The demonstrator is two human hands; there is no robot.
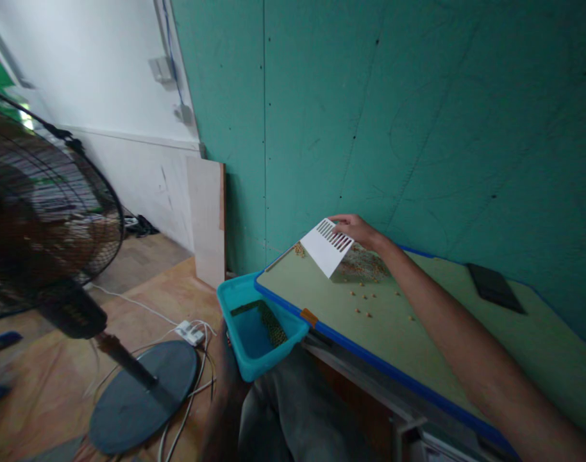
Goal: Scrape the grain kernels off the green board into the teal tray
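My right hand [355, 230] grips a white slotted plastic scraper [320, 249] by its slotted end. Its plain edge tilts down to the pale green tabletop [322, 301]. Behind the scraper lies a heap of small mixed grains [363, 263], partly hidden by it and my arm. Loose yellowish beans [365, 296] are scattered in front, and a small cluster of beans [299, 249] sits near the far left corner. My left hand [229, 362] holds a teal plastic basin [259, 369] against the table's left edge, above my knee. Small green beans [272, 327] lie inside it.
A standing fan [143, 385] is on the floor at left, beside a power strip [190, 332] with loose cables. A dark flat object [495, 287] lies on the table's far right. An upright board [207, 218] leans near the green wall [317, 115]. An orange clip [309, 316] marks the table's edge.
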